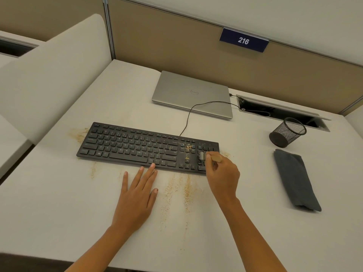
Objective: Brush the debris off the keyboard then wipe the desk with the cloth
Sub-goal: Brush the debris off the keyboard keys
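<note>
Two grips seen | right grip (223,177) pinches brush (211,156) on keyboard (127,146) (bristles blurred) | left grip (135,199) flat on desk (59,213)

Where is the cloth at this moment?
Head view: the folded grey cloth lies on the desk at the right, just in front of the mesh pen cup and right of the keyboard.

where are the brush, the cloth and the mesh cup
brush (214,157): head view, on its wooden handle
cloth (294,179): head view, middle of the folded fabric
mesh cup (285,134): head view, on its side wall
</note>
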A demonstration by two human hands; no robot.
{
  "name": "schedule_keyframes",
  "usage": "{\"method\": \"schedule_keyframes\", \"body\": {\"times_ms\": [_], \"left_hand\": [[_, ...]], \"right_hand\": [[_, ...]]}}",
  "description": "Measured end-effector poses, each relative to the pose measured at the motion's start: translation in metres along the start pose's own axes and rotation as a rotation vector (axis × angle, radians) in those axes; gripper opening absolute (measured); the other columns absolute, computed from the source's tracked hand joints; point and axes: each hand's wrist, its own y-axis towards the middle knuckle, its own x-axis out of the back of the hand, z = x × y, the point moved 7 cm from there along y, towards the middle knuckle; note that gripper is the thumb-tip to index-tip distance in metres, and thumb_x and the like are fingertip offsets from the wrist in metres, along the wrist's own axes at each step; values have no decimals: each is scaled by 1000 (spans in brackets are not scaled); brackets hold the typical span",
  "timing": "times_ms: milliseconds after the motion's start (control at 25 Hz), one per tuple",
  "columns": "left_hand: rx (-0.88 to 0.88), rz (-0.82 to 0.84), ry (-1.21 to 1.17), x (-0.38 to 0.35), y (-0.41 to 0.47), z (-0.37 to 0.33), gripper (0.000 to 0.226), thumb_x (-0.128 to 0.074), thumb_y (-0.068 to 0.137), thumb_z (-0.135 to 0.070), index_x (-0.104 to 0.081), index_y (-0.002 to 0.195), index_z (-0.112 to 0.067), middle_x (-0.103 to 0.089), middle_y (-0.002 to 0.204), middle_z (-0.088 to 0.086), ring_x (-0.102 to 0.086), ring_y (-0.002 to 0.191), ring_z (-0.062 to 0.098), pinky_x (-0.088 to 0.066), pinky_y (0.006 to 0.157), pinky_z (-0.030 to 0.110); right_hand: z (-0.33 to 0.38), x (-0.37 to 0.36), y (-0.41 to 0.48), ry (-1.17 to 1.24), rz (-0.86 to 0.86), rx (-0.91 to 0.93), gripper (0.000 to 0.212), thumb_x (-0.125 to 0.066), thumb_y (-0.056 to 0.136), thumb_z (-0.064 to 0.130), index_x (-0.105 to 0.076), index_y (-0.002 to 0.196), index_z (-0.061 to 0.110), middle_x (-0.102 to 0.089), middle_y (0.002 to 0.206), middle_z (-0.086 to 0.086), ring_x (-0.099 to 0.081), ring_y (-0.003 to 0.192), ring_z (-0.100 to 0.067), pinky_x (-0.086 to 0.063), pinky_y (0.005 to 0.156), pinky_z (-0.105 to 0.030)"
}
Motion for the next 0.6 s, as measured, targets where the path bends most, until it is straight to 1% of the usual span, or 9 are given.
{"method": "schedule_keyframes", "body": {"times_ms": [80,120,200,280,320,360,480,560,600], "left_hand": [[4,-2,3,1,0,1,60,-12,105,-42,-40,150,-15,-28,161,-2,-30,147,24,-13,118,54],[4,-2,5,1,0,1,60,-12,105,-42,-40,150,-15,-29,161,-2,-31,147,24,-13,118,54],[4,-1,5,0,0,1,60,-12,105,-42,-40,150,-14,-29,161,-2,-31,146,24,-12,118,53],[3,2,4,0,0,0,60,-12,105,-42,-40,150,-14,-30,161,-2,-31,146,24,-12,118,53],[2,3,3,0,0,1,60,-12,105,-42,-40,150,-14,-29,161,-2,-31,146,24,-12,118,53],[1,4,1,-1,0,0,60,-12,105,-42,-40,150,-14,-29,161,-2,-30,147,24,-12,118,53],[3,9,0,-1,0,1,60,-11,105,-42,-39,151,-15,-28,161,-2,-28,147,23,-13,118,54],[5,9,6,0,1,2,60,-11,105,-43,-39,151,-15,-27,162,-3,-28,147,24,-12,118,54],[5,9,8,-1,1,2,60,-11,105,-43,-39,151,-15,-27,162,-2,-29,147,24,-12,118,54]], "right_hand": [[0,2,-6,-1,-9,3,15,-59,89,21,-74,84,20,-55,54,9,-45,48,-6,-33,45,-13],[1,0,-9,21,8,17,15,-59,89,21,-74,84,20,-55,54,10,-45,47,-6,-32,45,-14],[4,-8,-13,77,54,55,14,-62,90,18,-76,91,19,-64,62,9,-50,50,-5,-37,48,-13],[4,-15,-11,85,68,67,14,-65,90,16,-77,97,16,-72,76,9,-55,57,-2,-40,54,-7],[1,-15,-8,72,54,42,14,-66,90,16,-77,98,16,-73,78,8,-55,58,-1,-39,55,-5],[-3,-12,-5,52,30,-2,13,-65,90,17,-77,96,16,-71,73,7,-53,56,-1,-36,54,-4],[-11,0,-3,-2,-34,-81,15,-62,91,16,-73,81,18,-55,52,6,-44,45,-8,-31,45,-16],[-4,1,-4,48,-23,-22,14,-62,91,15,-72,82,18,-56,54,5,-47,46,-12,-35,44,-20],[1,-1,-4,78,3,19,13,-62,91,14,-74,87,17,-61,59,5,-50,49,-11,-38,45,-18]]}}
